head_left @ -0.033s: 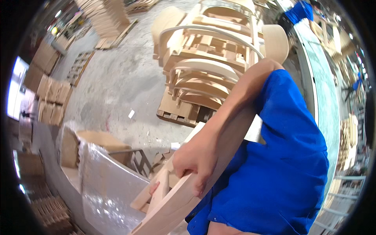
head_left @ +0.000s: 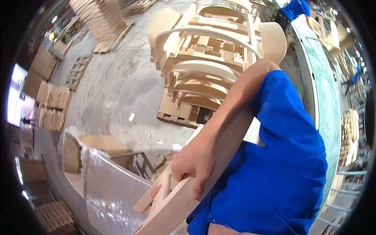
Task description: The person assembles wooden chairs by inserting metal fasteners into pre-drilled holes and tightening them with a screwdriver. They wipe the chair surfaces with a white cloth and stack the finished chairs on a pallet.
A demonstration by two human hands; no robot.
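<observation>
The right hand (head_left: 194,163) is closed around the edge of a pale wooden frame (head_left: 178,203) at near centre; the left hand (head_left: 155,191) shows only fingertips, its grip unclear. The frame looks already joined, and is held apart from the wooden chair frames (head_left: 205,66) stacked on a far pallet (head_left: 176,118); what is left cannot be told.

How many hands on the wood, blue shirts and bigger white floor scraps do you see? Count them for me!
Hands on the wood: 2 (right hand; left hand, mostly hidden)
Blue shirts: 3
Bigger white floor scraps: 2
Total: 7
</observation>
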